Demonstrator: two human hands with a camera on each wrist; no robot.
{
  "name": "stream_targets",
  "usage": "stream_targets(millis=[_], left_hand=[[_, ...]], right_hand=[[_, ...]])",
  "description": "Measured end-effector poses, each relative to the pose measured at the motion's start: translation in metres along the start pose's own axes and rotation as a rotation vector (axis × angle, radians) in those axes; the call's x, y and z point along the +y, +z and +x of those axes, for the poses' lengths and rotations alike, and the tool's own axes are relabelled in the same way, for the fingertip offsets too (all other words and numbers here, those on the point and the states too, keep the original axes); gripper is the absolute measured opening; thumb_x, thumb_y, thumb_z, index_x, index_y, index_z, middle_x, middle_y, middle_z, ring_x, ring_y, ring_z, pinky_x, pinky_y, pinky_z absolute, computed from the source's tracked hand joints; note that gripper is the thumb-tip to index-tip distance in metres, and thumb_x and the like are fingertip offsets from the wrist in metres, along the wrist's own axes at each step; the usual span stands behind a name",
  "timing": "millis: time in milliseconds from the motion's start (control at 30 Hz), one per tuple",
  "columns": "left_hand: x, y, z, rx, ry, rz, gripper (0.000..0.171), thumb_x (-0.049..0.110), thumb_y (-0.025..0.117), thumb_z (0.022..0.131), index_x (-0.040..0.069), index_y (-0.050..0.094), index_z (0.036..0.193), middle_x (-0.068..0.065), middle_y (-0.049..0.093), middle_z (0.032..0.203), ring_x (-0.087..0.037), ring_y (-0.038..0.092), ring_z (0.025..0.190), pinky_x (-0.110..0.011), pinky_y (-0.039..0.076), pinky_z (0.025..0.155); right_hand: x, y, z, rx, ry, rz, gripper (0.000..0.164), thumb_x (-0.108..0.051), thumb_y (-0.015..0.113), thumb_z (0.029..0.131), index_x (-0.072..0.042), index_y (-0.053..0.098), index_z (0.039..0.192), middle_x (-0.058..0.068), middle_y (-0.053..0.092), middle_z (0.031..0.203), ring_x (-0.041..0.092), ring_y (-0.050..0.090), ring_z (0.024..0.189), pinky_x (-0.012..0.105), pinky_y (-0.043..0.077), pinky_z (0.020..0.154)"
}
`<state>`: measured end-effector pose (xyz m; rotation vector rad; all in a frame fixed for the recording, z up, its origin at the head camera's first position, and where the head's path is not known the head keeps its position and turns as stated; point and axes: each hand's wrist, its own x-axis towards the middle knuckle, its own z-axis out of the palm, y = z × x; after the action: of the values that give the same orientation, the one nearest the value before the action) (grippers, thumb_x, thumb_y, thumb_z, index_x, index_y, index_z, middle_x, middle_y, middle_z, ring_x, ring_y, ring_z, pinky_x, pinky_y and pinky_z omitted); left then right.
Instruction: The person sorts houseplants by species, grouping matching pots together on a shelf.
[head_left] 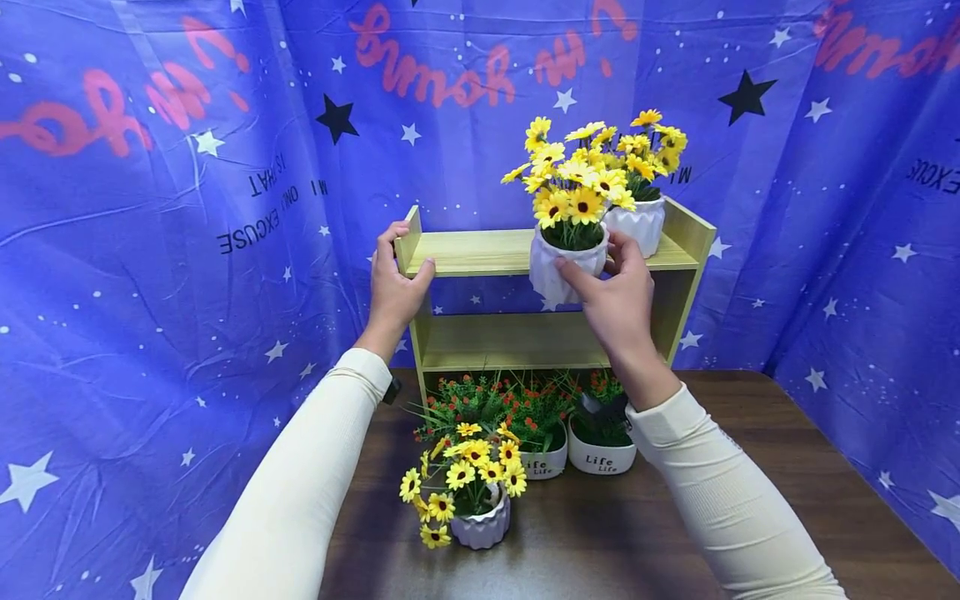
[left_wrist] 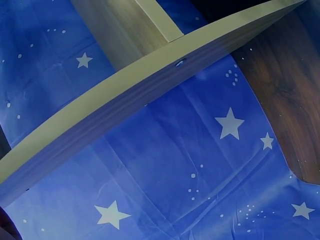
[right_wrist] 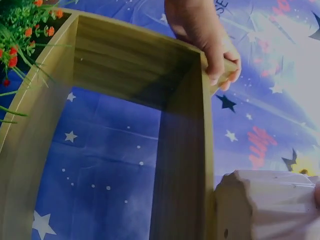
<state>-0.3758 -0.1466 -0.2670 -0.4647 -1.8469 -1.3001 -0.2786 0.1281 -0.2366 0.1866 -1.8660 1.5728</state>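
Note:
My left hand (head_left: 399, 287) grips the upper left corner of a light wooden shelf (head_left: 480, 250), its thumb at the front edge of the top board. The right wrist view shows this hand (right_wrist: 202, 42) curled round the corner. With my right hand (head_left: 618, 304) I hold a white ribbed pot (head_left: 558, 271) of yellow daisies (head_left: 577, 179), thumb on the pot's front. The pot stands upright at the front edge of the top board; whether its base bears on the board cannot be told. Behind it to the right, a similar pot (head_left: 647, 225) of yellow flowers stands on the top board.
On the brown table (head_left: 585, 546), another white pot (head_left: 483, 529) of yellow daisies stands in front. White "Life" pots (head_left: 600, 457) with red-flowered greenery (head_left: 528, 408) stand at the shelf's bottom. The middle board (head_left: 517, 337) lies above them. Blue star-printed cloth (head_left: 187, 350) hangs around.

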Motion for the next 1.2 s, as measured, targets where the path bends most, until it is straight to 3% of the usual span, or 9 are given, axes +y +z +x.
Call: stream_targets(millis=[300,533,833,1200], left_hand=[[0.000,0.002,0.000,0.029,0.002,0.015,0.050,0.010,0.068,0.081,0.008,0.049,0.128,0.002,0.051,0.143,-0.026,0.046,0.123,-0.040,0.036,0.101],[0.000,0.005,0.001,0.049,0.046,0.022,0.047,0.007,0.064,0.082,0.006,0.049,0.127,-0.003,0.052,0.141,-0.027,0.047,0.122,-0.038,0.034,0.101],[0.000,0.003,-0.002,0.043,0.020,0.025,0.049,0.006,0.063,0.083,0.009,0.049,0.129,-0.001,0.052,0.142,-0.028,0.047,0.119,-0.041,0.035,0.099],[-0.001,0.005,-0.002,0.050,0.030,0.024,0.048,0.006,0.062,0.083,0.010,0.049,0.129,-0.001,0.050,0.143,-0.028,0.047,0.120,-0.040,0.034,0.099]], right_hand=[[-0.006,0.003,0.022,-0.067,0.066,-0.077,0.073,-0.032,0.080,0.082,-0.004,0.048,0.141,0.012,0.061,0.132,0.021,0.059,0.114,0.038,0.048,0.093],[-0.007,0.007,0.037,-0.107,0.070,-0.170,0.067,-0.035,0.078,0.084,-0.001,0.050,0.134,0.015,0.063,0.125,0.025,0.061,0.108,0.040,0.050,0.087],[-0.008,0.015,0.055,-0.210,0.101,-0.296,0.074,-0.042,0.074,0.086,0.003,0.043,0.137,0.019,0.054,0.133,0.029,0.055,0.112,0.042,0.048,0.088],[-0.004,0.016,0.068,-0.277,0.135,-0.316,0.087,-0.048,0.074,0.084,0.002,0.035,0.143,0.020,0.045,0.140,0.032,0.048,0.121,0.045,0.044,0.096]])
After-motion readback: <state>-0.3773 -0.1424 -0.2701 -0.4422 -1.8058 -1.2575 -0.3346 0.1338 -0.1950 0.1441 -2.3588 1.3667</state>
